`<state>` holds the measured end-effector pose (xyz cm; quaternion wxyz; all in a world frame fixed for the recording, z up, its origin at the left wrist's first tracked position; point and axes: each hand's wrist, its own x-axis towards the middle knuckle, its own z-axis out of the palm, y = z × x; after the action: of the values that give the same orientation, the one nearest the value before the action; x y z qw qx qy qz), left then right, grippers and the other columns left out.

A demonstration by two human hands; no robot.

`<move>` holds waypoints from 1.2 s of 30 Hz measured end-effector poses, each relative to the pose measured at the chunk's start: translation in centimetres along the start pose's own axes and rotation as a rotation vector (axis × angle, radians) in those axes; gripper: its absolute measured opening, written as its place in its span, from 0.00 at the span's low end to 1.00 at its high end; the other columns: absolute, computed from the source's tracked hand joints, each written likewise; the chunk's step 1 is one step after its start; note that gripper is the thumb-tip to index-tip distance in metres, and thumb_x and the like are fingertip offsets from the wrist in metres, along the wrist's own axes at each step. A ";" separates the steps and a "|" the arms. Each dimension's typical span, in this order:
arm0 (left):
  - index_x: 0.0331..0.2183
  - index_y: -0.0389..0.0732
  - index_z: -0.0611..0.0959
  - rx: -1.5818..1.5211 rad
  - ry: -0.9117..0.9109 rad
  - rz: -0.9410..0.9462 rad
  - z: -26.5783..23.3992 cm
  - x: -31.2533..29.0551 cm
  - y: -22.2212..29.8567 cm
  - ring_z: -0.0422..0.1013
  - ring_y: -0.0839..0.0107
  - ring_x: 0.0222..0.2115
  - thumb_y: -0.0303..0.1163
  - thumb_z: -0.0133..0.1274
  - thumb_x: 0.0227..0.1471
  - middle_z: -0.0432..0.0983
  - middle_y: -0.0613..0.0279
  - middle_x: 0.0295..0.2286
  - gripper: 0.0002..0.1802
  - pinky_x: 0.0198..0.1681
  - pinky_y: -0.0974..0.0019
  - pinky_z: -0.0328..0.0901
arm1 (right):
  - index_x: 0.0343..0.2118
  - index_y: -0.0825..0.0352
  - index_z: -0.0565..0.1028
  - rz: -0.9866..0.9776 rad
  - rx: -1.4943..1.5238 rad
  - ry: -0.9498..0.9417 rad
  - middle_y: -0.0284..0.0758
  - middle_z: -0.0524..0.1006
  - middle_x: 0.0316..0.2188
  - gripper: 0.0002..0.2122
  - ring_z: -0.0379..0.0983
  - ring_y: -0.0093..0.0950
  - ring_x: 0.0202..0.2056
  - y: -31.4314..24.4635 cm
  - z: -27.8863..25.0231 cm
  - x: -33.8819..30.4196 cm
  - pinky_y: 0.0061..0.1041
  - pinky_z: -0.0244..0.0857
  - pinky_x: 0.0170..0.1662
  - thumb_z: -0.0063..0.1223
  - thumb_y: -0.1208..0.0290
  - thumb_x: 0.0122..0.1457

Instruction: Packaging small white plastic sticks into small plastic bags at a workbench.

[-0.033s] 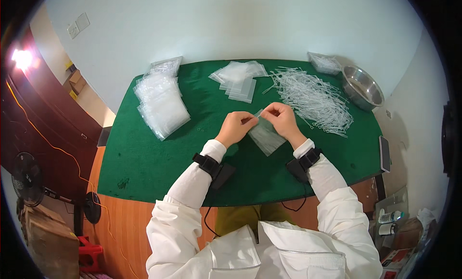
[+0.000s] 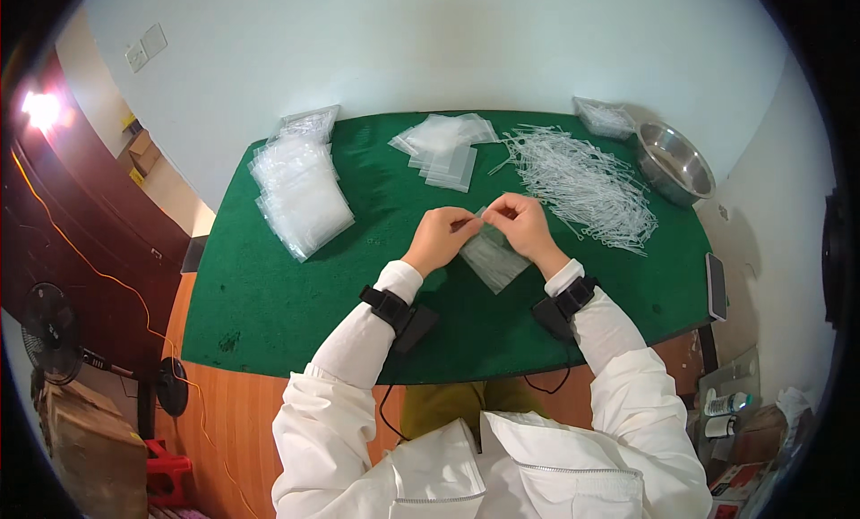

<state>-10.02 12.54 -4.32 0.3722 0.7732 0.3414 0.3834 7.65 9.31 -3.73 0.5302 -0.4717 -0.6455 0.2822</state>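
Note:
A small clear zip bag (image 2: 495, 264) hangs slantwise between my hands above the green table. My left hand (image 2: 439, 237) pinches its top edge with thumb and forefinger. Close beside it, my right hand (image 2: 524, 228) pinches the same edge, the fingertips of both hands nearly meeting. Thin pale pieces seem to show through the bag, too faint to make out. To the right of my right hand lies a loose heap of thin clear plastic sticks (image 2: 587, 188), some with looped ends. Flat empty-looking zip bags (image 2: 448, 165) are fanned out beyond my hands.
A stack of filled clear bags (image 2: 300, 197) covers the table's left side, with a clear box (image 2: 309, 123) behind it. At the back right stand another clear box (image 2: 605, 118) and a steel bowl (image 2: 675, 163). A phone (image 2: 716, 286) rests at the right edge of the green table (image 2: 287, 313).
My right hand has moved slightly left, closer to my left hand. The bag hangs a little lower. Everything else stays where it was.

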 end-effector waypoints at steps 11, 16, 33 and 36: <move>0.27 0.35 0.81 0.075 0.067 0.114 0.0 0.0 0.0 0.70 0.65 0.22 0.30 0.56 0.42 0.75 0.55 0.22 0.09 0.27 0.67 0.64 | 0.24 0.70 0.74 -0.039 -0.018 -0.008 0.28 0.72 0.19 0.04 0.64 0.14 0.20 0.6 0.4 0.1 0.15 0.59 0.25 0.54 0.75 0.50; 0.27 0.35 0.81 0.086 0.057 0.058 -0.2 0.1 0.0 0.71 0.65 0.22 0.30 0.55 0.43 0.75 0.55 0.22 0.08 0.27 0.68 0.65 | 0.25 0.70 0.74 -0.004 0.028 0.012 0.27 0.73 0.18 0.03 0.65 0.14 0.20 1.0 -0.4 0.4 0.15 0.59 0.25 0.54 0.76 0.50; 0.23 0.37 0.80 0.347 0.142 0.116 -0.4 -0.3 -0.4 0.70 0.61 0.23 0.30 0.54 0.41 0.72 0.58 0.20 0.06 0.27 0.62 0.64 | 0.27 0.66 0.75 -0.227 -0.326 0.110 0.30 0.73 0.25 0.04 0.69 0.23 0.29 0.0 -1.5 0.8 0.22 0.62 0.34 0.55 0.76 0.47; 0.21 0.38 0.79 0.459 0.158 0.300 -0.1 -0.2 0.2 0.69 0.60 0.23 0.30 0.54 0.40 0.70 0.60 0.19 0.05 0.26 0.60 0.63 | 0.27 0.64 0.75 -0.597 -0.657 0.079 0.31 0.73 0.27 0.06 0.69 0.29 0.34 -1.1 -0.7 0.8 0.27 0.62 0.39 0.57 0.75 0.44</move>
<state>-10.12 12.36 -4.19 0.0990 0.8469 0.3289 0.4060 7.96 9.47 -2.28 0.4347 -0.4183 -0.7882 -0.1216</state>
